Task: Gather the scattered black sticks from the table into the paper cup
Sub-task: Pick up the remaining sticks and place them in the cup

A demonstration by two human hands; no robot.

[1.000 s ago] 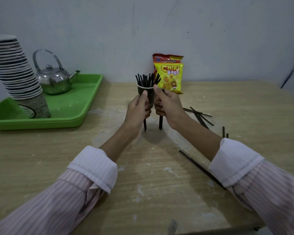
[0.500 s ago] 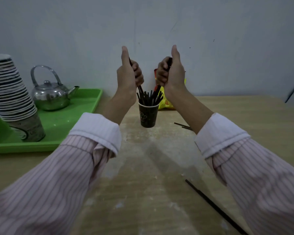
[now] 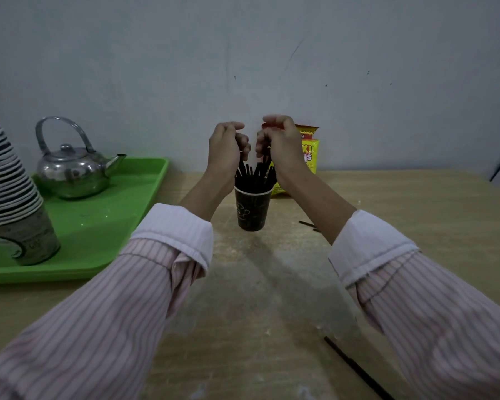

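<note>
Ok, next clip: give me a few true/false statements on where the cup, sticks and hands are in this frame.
1. The paper cup stands upright on the table. True.
2. The kettle sits on the bare table. False: it sits on the green tray.
3. Both hands are above the cup's rim, the left hand and right hand each closed on a stick. True.
4. No sticks remain on the table. False: a black stick lies near the right sleeve.
5. The snack bag lies on the tray. False: it stands behind the cup.
</note>
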